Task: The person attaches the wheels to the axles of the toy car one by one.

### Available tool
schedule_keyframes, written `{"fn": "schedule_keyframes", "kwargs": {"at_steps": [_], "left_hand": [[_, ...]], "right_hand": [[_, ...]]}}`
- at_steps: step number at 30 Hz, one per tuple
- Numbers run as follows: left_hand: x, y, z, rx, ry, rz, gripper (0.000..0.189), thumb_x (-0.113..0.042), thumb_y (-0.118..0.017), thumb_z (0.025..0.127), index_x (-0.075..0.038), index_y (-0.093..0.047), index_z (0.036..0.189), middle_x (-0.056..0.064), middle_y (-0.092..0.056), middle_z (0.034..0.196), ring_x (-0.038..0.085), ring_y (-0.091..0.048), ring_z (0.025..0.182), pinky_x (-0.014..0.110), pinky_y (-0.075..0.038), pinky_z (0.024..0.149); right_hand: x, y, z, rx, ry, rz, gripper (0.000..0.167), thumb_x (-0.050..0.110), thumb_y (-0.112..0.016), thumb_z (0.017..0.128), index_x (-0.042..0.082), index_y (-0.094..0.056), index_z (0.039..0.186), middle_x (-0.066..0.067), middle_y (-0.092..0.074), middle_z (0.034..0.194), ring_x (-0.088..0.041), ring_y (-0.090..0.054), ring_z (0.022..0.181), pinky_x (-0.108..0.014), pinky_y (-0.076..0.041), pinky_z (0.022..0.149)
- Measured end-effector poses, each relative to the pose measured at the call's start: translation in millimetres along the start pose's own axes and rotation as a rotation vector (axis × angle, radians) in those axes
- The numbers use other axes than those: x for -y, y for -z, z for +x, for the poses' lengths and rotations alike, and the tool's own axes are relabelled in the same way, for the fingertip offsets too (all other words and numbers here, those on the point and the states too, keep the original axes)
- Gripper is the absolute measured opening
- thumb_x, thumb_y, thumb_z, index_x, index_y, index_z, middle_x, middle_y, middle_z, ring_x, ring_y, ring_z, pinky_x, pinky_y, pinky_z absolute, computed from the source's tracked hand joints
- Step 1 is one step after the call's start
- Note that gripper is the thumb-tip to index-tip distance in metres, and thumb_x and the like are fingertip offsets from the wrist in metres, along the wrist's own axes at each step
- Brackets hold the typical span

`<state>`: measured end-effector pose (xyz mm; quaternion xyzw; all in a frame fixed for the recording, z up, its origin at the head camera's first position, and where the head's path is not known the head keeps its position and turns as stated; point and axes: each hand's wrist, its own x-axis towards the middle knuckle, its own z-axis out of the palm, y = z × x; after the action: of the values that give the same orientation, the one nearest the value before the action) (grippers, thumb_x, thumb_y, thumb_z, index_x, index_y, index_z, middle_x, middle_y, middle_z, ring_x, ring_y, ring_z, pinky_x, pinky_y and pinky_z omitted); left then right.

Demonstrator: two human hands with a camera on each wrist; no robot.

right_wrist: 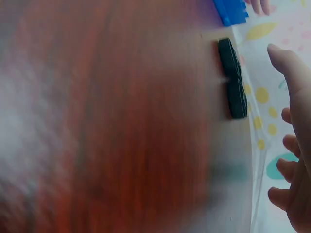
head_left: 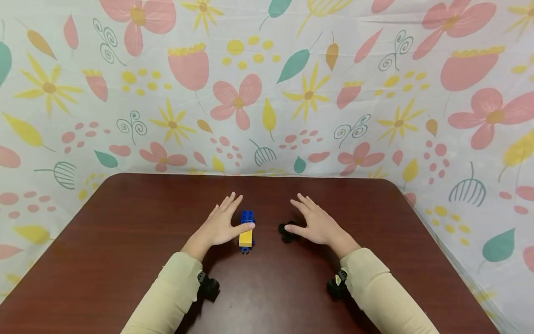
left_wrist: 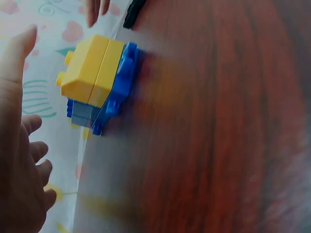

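Note:
My left hand (head_left: 218,227) hovers beside a toy brick vehicle, its fingers spread and the thumb passing over the toy in the head view. The toy vehicle (head_left: 245,239) has sloped yellow bricks (left_wrist: 92,68) stacked on a blue base (left_wrist: 125,73) with a hook-like end. To its right lies a cluster of black toy wheels (head_left: 287,237), seen edge-on as dark rounded pieces (right_wrist: 233,80) in the right wrist view. My right hand (head_left: 320,226) is beside these, fingers extended and thumb overlapping them in the head view. Neither hand grips anything.
Everything lies on a dark red-brown wooden table (head_left: 137,222) with rounded far corners. Behind it hangs a white floral cloth (head_left: 267,93), which also runs down the right side. Black cameras (head_left: 208,286) are strapped to both wrists.

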<state>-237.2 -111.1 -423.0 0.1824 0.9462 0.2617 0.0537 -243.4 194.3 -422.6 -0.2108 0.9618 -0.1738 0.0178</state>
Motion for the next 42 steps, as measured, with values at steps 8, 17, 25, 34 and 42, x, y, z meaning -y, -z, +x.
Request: {"fn": "schedule_keyframes", "kwargs": {"at_steps": [8,17,25,34,42], "left_hand": [[-10.7,-0.1,-2.0,0.092,-0.004,-0.107,0.107,-0.064,-0.073,0.068,-0.026,-0.019,0.152,0.001,-0.007,0.161,0.034,-0.016,0.145,0.063,-0.023,0.109],[-14.4,-0.4,-0.2,0.147,-0.038,-0.157,0.118,-0.048,-0.086,0.059,-0.02,-0.019,0.153,0.004,-0.013,0.16,0.028,-0.021,0.144,0.052,-0.032,0.109],[-14.0,-3.7,2.1,0.121,-0.088,-0.106,0.108,-0.038,-0.087,0.061,-0.013,-0.029,0.149,0.01,-0.026,0.155,0.029,-0.036,0.135,0.046,-0.039,0.105],[-9.7,-8.7,3.2,0.077,-0.08,-0.126,0.105,-0.038,-0.085,0.062,-0.013,-0.032,0.148,0.007,-0.035,0.147,0.025,-0.045,0.124,0.042,-0.044,0.099],[-5.3,-13.6,6.8,0.004,-0.064,-0.221,0.106,-0.038,-0.083,0.062,-0.017,-0.028,0.15,0.008,-0.032,0.148,0.027,-0.047,0.121,0.044,-0.047,0.096]], "right_hand": [[16,-6,-1.6,0.058,-0.033,0.019,0.089,0.071,-0.058,0.076,0.02,-0.037,0.146,-0.008,-0.032,0.151,-0.029,-0.036,0.137,-0.053,-0.041,0.101],[23,-11,0.1,0.066,-0.042,0.04,0.078,0.059,-0.068,0.076,0.02,-0.045,0.139,-0.003,-0.043,0.141,-0.022,-0.049,0.124,-0.046,-0.046,0.097],[24,-12,2.5,0.042,-0.033,0.063,0.067,0.054,-0.07,0.077,0.016,-0.054,0.13,-0.004,-0.049,0.132,-0.021,-0.052,0.12,-0.044,-0.046,0.097],[25,-18,6.0,0.025,-0.032,0.098,0.055,0.049,-0.071,0.078,0.014,-0.061,0.119,-0.005,-0.053,0.126,-0.022,-0.054,0.115,-0.042,-0.047,0.096],[26,-19,10.5,0.001,-0.038,0.098,0.048,0.046,-0.072,0.079,0.012,-0.064,0.113,-0.004,-0.056,0.119,-0.02,-0.056,0.108,-0.039,-0.048,0.094]]}}
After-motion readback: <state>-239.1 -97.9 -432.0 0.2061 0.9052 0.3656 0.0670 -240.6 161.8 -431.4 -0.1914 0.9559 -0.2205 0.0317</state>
